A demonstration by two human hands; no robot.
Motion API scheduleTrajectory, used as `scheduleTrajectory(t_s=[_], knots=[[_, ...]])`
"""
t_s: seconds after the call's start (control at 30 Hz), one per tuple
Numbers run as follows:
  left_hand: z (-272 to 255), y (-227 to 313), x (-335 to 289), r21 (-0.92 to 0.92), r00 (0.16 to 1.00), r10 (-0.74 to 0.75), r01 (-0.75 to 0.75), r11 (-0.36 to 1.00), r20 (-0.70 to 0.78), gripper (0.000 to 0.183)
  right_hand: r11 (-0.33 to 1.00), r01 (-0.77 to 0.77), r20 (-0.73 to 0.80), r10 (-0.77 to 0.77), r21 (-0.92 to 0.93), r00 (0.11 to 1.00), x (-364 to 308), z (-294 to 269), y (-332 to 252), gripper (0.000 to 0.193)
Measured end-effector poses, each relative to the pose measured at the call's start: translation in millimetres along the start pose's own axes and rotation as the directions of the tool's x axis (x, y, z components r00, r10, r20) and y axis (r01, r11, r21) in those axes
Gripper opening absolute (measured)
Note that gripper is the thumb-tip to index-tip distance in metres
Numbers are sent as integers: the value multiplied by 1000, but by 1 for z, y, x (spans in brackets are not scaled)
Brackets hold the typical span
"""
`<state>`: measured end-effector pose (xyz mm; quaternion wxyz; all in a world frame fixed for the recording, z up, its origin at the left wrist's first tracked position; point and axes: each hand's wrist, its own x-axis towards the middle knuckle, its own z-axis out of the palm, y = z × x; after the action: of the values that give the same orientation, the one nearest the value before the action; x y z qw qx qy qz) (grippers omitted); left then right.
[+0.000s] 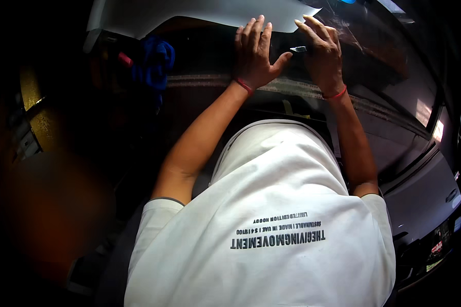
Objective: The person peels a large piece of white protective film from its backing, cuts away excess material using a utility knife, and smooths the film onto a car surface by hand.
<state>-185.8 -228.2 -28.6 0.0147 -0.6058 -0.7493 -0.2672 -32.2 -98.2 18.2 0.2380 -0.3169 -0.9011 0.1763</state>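
Note:
A pale, smooth sheet or panel point(210, 11) with a curved lower edge spans the top of the view. My left hand point(255, 53) lies over this edge, fingers stretched out and thumb spread aside. Close to the sheet's pointed right end is my right hand point(322, 53), its fingers apart and partly bent, the fingertips at the edge. Whether they press the sheet or only rest there is unclear. Between the two hands shows a small whitish pointed piece point(298, 49), which neither hand visibly holds. Both wrists carry a thin red band.
A dark glossy surface with reflections point(379, 56) extends right of my hands. At the left hangs a bunched blue cloth point(156, 61), with a small red item point(125, 59) beside it. A grey car door point(425, 192) appears at the right. Much of the left side is dark.

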Motion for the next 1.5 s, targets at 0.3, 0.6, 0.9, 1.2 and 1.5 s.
scheduleTrajectory(t_s=[0.3,0.6,0.9,1.2,1.5], knots=[[1,1,4,-216,1000,-23,21,976,-7,62,977,-102,-15,101,-187,995,-38,33,5,67],[0,-2,16,-529,995,27,31,848,101,22,985,-143,-81,136,-96,987,-31,44,24,55],[-12,-42,85,-679,988,124,-29,734,91,7,971,-207,-137,190,-119,972,-19,43,32,71],[32,-92,177,-453,984,151,-94,886,92,20,920,-361,-193,331,-150,924,-7,51,31,45],[25,-72,179,-458,972,199,-121,881,126,24,909,-404,-336,351,-99,874,48,-9,91,30]])
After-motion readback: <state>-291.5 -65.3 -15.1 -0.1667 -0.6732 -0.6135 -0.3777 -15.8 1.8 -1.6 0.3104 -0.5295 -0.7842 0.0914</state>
